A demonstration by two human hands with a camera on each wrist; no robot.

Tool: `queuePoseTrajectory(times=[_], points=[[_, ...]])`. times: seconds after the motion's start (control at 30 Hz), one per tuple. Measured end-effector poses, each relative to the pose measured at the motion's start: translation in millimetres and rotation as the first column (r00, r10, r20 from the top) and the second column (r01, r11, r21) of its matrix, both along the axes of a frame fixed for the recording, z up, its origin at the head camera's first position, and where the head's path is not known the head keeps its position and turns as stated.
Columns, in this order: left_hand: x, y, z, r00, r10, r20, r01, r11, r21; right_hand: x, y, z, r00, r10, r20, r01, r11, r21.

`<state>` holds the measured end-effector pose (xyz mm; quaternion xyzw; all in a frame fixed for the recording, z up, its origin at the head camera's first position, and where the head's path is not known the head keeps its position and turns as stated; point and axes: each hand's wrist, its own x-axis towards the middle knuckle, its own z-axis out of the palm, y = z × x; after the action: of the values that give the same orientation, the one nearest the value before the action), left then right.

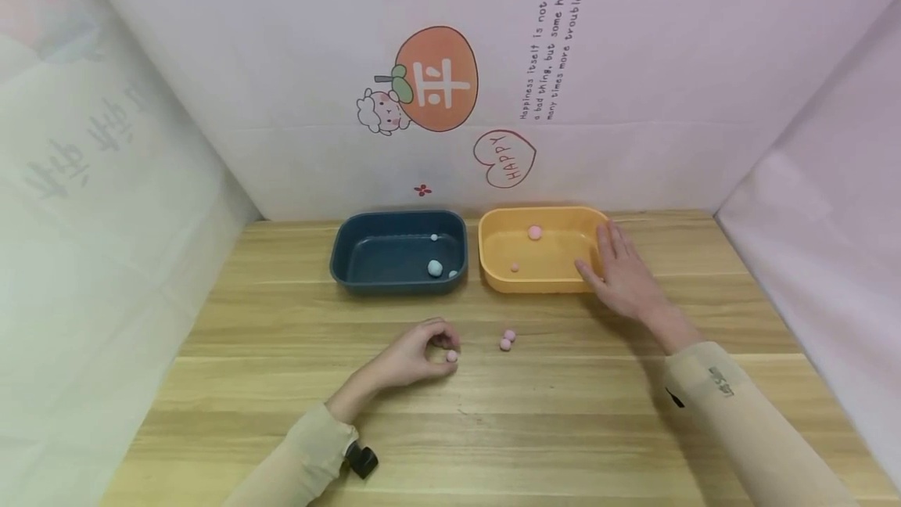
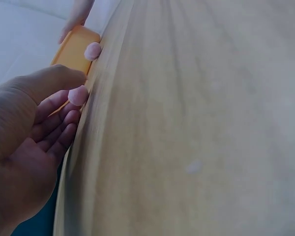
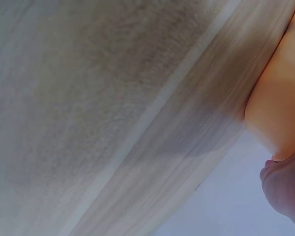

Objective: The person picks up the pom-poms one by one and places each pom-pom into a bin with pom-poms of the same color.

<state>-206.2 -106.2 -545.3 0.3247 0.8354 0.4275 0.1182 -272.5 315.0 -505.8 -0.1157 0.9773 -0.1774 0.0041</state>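
My left hand (image 1: 415,354) is at the table, its thumb and fingers curled around a small pink ball (image 1: 452,356). In the left wrist view that pink ball (image 2: 78,96) sits between the thumb tip and the fingers. My right hand (image 1: 626,276) rests on the right end of the yellow container (image 1: 538,285), fingers extended over the rim and thumb over its inside. Two pink balls (image 1: 507,340) lie side by side on the table, right of the left hand. Inside the yellow container are a larger pink ball (image 1: 535,232) and a smaller one (image 1: 515,267).
Left of the yellow container stands a dark blue container (image 1: 397,288) with a large pale blue ball (image 1: 435,267) and two smaller ones. Both stand near the back edge of the wooden table (image 1: 464,444), before a printed white cloth (image 1: 296,100). More white cloth hangs on both sides.
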Motion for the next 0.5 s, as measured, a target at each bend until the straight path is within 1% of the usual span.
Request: queuePoseTrajectory(times=[0.1,0.27,0.5], points=[[-0.6,0.9,1.8,1.0,-0.014,0.002,0.014,1.0,-0.021,0.1,0.9,-0.5,1.0,0.002,0.003,-0.002,1.0,-0.001],[-1.7,-0.5,3.8,0.999,-0.038,0.008,0.038,0.999,-0.016,-1.1,1.9,-1.9,1.0,0.001,0.004,-0.001,1.0,0.001],[-3.3,1.6,7.6,0.999,-0.024,0.027,0.024,1.0,-0.006,-0.9,1.3,0.2,1.0,0.0,0.002,0.0,1.0,0.011]])
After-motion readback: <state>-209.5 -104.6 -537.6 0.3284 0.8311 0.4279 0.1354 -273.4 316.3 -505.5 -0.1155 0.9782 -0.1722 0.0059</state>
